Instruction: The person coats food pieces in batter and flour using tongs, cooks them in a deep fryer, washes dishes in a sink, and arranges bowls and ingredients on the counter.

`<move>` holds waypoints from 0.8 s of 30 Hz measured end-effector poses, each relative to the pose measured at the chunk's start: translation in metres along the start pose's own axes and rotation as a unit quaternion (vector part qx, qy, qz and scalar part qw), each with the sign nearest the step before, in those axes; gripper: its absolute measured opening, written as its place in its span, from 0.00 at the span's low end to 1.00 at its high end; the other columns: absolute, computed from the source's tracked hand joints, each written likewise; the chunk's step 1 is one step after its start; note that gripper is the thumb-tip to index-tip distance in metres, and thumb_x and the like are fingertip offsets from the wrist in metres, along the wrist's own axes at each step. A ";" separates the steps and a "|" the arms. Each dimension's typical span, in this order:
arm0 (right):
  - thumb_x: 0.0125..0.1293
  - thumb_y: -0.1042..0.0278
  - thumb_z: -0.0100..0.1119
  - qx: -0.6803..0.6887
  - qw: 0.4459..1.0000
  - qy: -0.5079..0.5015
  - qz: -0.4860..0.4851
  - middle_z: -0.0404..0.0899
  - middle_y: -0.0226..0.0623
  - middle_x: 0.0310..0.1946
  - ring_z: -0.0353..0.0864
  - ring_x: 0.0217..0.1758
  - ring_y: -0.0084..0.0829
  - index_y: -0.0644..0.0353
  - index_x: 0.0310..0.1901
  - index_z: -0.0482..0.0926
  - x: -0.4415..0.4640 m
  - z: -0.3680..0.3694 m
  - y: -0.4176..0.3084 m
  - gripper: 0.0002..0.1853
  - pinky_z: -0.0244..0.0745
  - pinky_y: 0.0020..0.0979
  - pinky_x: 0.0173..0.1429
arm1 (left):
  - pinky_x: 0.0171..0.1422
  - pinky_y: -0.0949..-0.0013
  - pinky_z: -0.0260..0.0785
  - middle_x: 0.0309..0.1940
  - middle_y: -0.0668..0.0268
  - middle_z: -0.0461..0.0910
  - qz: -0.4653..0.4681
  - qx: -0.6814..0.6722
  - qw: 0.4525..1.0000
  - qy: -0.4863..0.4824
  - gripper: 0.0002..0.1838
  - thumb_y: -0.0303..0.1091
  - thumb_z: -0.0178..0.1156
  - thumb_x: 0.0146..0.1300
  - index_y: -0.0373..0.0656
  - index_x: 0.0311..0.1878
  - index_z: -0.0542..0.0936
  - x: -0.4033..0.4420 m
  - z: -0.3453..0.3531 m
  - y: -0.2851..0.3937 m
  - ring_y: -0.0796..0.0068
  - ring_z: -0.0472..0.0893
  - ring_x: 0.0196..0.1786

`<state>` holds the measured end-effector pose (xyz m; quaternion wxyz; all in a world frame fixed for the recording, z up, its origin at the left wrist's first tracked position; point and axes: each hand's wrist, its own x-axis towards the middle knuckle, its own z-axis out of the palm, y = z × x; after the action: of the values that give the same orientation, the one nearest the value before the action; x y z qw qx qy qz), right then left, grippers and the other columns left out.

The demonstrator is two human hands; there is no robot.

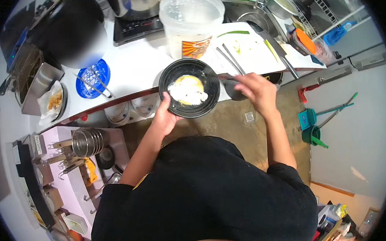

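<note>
At the frame's centre, the left hand [165, 118] gripped the black bowl [193, 112] by its lower-left rim, thumb over the edge, presumably keeping its white and yellow contents [187, 91] level near the surface [133, 66]. To its right, the right hand [258, 90] curled, too blurred for me to tell whether it held anything.

You wear a black top [207, 195] with short sleeves [291, 176], a rounded neckline and a small yellow mark [141, 181] near the left sleeve; your left hand [164, 119] and right hand [260, 90] are bare.
</note>
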<state>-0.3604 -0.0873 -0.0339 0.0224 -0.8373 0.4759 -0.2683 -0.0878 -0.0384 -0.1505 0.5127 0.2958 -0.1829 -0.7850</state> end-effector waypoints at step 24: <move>0.56 0.53 0.61 -0.122 0.943 0.114 0.288 0.79 0.31 0.32 0.80 0.34 0.37 0.45 0.39 0.83 0.013 0.070 0.109 0.12 0.73 0.36 0.37 | 0.57 0.57 0.72 0.60 0.60 0.67 -0.014 0.005 1.000 -0.020 0.38 0.65 0.34 0.64 0.44 0.66 0.58 0.004 0.005 -0.025 0.64 0.72 0.59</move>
<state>-0.4081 -0.1728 -0.1200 -0.0575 -0.6243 0.7254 -0.2842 -0.1097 -0.0322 -0.1625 0.4965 0.2850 -0.1930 -0.7969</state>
